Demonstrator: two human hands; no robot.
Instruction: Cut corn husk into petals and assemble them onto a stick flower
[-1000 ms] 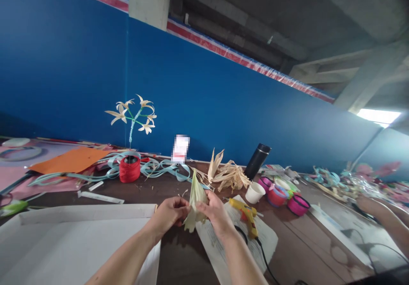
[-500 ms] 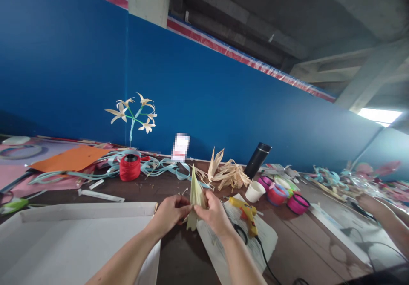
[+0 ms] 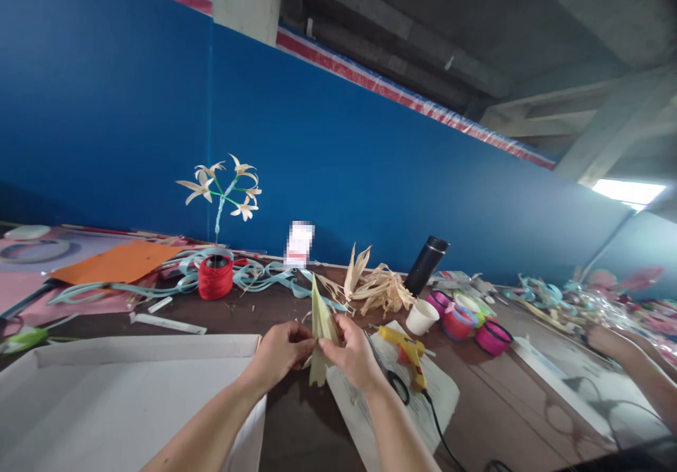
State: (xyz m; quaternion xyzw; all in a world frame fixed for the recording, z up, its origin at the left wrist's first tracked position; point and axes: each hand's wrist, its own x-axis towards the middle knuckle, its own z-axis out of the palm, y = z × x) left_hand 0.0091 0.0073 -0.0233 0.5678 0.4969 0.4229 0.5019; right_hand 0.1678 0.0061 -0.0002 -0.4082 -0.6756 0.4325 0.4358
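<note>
Pale green and pointed at the top, a corn husk [image 3: 324, 317] stands upright between my hands above the brown table. My left hand [image 3: 284, 353] pinches its left edge between thumb and fingers. On the other side, my right hand [image 3: 352, 351] grips it with the thumb in front and the fingers behind. The husk's lower end hangs below my thumbs. A heap of dry husks [image 3: 383, 288] lies just beyond my hands. To the right, a yellow glue gun [image 3: 410, 352] rests on a paper sheet [image 3: 441, 387], with black-handled scissors [image 3: 398, 386] partly under my right wrist.
A white box tray [image 3: 132, 401] fills the left front. Behind it are a red thread spool [image 3: 215, 278] and husk flowers [image 3: 222, 186] on a stem. A black bottle [image 3: 426, 266], white cup [image 3: 422, 317] and pink ribbon rolls [image 3: 493, 338] stand right. Another person's hand [image 3: 608, 338] works far right.
The husk's tip has shifted slightly left, and both my hands keep their hold on it. The other person's hand has moved a little to the left.
</note>
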